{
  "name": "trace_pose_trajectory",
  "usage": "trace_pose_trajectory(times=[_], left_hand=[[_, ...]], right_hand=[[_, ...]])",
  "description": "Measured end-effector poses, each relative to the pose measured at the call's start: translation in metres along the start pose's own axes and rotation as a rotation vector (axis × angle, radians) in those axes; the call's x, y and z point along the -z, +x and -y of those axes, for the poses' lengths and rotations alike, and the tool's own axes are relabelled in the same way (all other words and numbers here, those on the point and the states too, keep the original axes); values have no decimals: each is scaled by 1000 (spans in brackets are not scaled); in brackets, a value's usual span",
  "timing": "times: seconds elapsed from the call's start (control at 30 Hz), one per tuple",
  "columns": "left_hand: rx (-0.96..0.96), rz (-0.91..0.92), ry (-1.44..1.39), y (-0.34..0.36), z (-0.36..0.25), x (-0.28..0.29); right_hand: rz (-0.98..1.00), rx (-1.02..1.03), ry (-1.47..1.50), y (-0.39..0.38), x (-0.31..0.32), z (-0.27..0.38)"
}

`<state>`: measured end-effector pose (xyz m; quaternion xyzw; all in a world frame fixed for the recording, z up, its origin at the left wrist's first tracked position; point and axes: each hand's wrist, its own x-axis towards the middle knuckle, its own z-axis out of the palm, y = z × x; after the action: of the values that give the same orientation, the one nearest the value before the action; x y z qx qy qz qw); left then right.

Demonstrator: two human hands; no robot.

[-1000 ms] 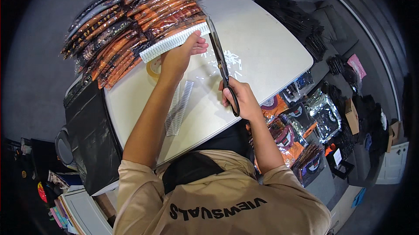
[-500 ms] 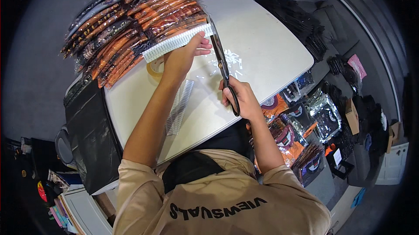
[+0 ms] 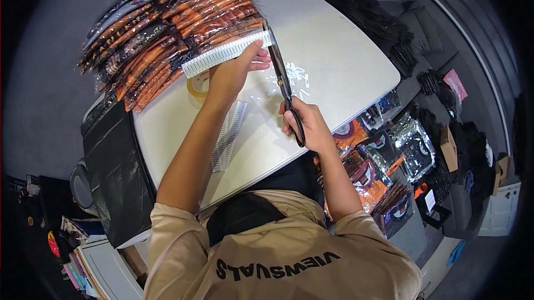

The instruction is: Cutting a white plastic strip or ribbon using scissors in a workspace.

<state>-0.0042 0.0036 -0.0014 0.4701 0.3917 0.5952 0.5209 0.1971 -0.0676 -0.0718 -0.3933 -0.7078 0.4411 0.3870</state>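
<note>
Lower centre: two printed label sheets (image 3: 231, 138) lie flat on the white table (image 3: 345, 66), partly hidden by the left forearm. Centre: the right hand (image 3: 310, 127) grips long scissors (image 3: 285, 85) with black handle loops and narrow dark blades slanting toward the upper left. Upper centre: the left hand (image 3: 232, 77) holds a white label strip (image 3: 222, 55), finely ruled crosswise, thumb over its face; its right end meets the blades, exact contact unclear. Beside the left wrist lies a yellowish tape roll (image 3: 196, 87); small label pieces (image 3: 297, 72) scatter right of the blades. The near table edge runs diagonally below the right hand; room extends rightward to the curved edge; bagged garments (image 3: 211, 10) bound the upper left.
</note>
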Motion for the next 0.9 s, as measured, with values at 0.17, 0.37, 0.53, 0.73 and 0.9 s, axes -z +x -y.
trace_pose_trajectory(times=[0.17,0.37,0.53,0.73,0.9], left_hand=[[-18,1,-3,0,0,-1],[-16,11,-1,1,1,2],[-13,13,4,2,1,3],[-6,15,6,1,0,3],[-10,10,0,1,0,3]], right_hand=[[-4,4,8,0,0,-2],[1,17,-10,0,0,2],[5,1,-2,0,0,1],[8,14,9,0,-1,-3],[6,15,24,0,-1,-3]])
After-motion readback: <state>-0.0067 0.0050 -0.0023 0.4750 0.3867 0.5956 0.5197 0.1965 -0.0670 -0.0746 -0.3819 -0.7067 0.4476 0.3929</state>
